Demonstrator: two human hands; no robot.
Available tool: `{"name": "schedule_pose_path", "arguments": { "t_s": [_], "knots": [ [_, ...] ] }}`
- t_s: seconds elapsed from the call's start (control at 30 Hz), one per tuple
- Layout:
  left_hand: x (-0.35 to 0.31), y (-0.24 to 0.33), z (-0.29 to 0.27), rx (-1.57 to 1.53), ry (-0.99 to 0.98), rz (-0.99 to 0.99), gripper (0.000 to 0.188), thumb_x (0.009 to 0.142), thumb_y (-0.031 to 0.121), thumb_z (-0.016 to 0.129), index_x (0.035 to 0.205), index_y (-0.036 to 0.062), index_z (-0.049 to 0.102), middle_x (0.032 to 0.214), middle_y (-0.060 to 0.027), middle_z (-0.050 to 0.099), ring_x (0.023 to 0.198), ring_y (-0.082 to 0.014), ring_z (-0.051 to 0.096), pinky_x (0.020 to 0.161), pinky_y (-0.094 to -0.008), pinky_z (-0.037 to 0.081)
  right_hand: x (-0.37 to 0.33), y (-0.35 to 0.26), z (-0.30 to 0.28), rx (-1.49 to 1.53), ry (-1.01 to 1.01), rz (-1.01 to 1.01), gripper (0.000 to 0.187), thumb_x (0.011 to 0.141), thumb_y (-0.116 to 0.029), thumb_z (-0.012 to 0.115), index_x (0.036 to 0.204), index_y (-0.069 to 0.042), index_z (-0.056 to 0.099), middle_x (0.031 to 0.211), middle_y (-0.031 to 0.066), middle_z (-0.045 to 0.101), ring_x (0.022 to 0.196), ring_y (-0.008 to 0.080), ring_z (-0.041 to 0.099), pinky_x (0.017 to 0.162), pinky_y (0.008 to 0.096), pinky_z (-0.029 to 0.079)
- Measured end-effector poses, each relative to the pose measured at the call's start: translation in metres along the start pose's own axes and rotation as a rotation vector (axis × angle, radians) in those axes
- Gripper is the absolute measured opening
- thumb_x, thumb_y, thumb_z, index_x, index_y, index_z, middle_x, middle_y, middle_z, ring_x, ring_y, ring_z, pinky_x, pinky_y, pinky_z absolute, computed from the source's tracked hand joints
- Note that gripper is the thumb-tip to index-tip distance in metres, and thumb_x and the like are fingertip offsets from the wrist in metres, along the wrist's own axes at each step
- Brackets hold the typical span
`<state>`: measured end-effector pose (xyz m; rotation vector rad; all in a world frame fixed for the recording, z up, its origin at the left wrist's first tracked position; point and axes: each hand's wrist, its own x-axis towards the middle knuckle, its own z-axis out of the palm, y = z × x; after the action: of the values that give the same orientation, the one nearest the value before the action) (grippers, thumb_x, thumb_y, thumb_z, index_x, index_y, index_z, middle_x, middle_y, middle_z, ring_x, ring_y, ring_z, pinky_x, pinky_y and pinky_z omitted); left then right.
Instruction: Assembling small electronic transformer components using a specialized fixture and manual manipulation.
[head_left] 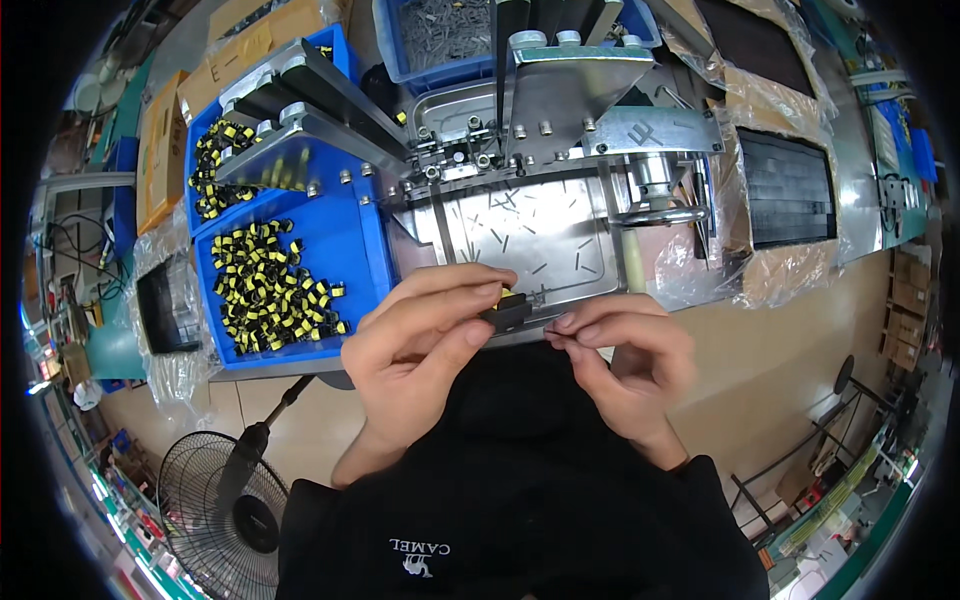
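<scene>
Near the table's front edge, my left hand [405,350] is closed, thumb against fingers, on a small black block with a yellow band [508,313]. Its fingertips cover part of the block. Just to the right, my right hand [635,350] pinches a thin dark strip [556,335] between thumb and fingers. The strip and the block are close together; a small gap seems to separate them. Behind both hands lies a shallow metal tray [592,245] with several thin dark strips scattered in it. On the left, a blue bin [345,235] holds many small black-and-yellow coil-like parts [270,290].
A metal bench fixture [460,165] with a round handwheel [660,215] stands over the tray. Behind it, a blue tub [400,65] contains grey pieces. Plastic-wrapped cartons with dark contents [785,190] lie right. A fan [220,510] stands on the floor at lower left.
</scene>
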<state>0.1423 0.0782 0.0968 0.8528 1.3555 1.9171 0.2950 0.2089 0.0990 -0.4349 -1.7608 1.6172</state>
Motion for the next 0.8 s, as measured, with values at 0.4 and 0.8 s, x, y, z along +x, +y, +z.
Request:
{"name": "schedule_pose_path", "arguments": {
  "t_s": [0.4, 0.8],
  "knots": [
    [0.001, 0.009, 0.012, -0.199, 0.085, -0.342, 0.027, 0.098, -0.003, 0.059, 0.124, -0.0085, 0.057, 0.119, -0.0305, 0.066, 0.103, -0.0307, 0.072, 0.089, -0.0401, 0.061, 0.01, -0.004, -0.002, -0.236, -0.035, -0.185, 0.019, 0.081, 0.01, 0.075, 0.098, 0.007, 0.069, 0.099, 0.0213, 0.07, 0.092, 0.0276, 0.071, 0.079, 0.0347, 0.06],
    [-0.003, 0.015, 0.017, -0.181, 0.131, -0.407, 0.024, 0.096, -0.004, 0.063, 0.118, -0.0139, 0.06, 0.107, -0.0274, 0.071, 0.098, -0.0306, 0.074, 0.082, -0.0399, 0.066, 0.014, -0.005, -0.001, -0.222, -0.081, -0.214, 0.017, 0.084, 0.007, 0.075, 0.097, 0.007, 0.064, 0.098, 0.0217, 0.069, 0.09, 0.0296, 0.068, 0.08, 0.0378, 0.057]
  ]
}}
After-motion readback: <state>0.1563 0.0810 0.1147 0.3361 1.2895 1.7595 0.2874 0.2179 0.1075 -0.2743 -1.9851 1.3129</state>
